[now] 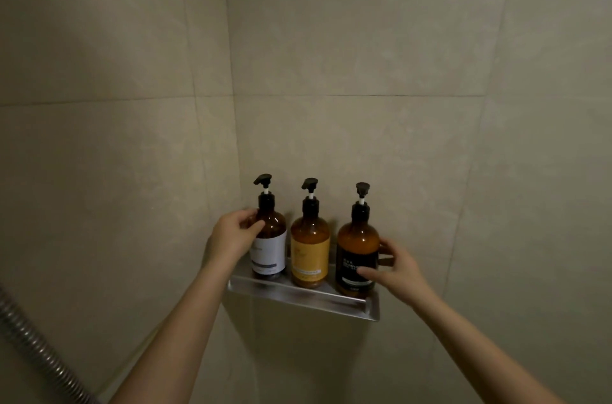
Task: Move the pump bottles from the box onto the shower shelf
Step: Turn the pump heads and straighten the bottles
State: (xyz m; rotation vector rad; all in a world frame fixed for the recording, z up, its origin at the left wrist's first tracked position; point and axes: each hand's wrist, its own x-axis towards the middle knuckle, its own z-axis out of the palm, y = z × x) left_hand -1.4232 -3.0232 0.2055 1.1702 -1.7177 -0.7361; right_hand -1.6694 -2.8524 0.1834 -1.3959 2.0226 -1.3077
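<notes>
Three amber pump bottles stand upright in a row on a metal shower shelf (pixel 298 299) fixed in the tiled corner. The white-label bottle (pixel 271 246) is at the left, and my left hand (pixel 235 233) wraps its shoulder. In the middle stands the yellow-label bottle (pixel 310 251), touched by neither hand. The black-label bottle (pixel 357 254) is at the right, with my right hand (pixel 392 266) gripping its lower side. All pump heads are black. The box is out of view.
Beige tiled walls (pixel 364 72) meet in a corner just left of the shelf. A ribbed metal shower hose (pixel 36 347) runs diagonally across the lower left.
</notes>
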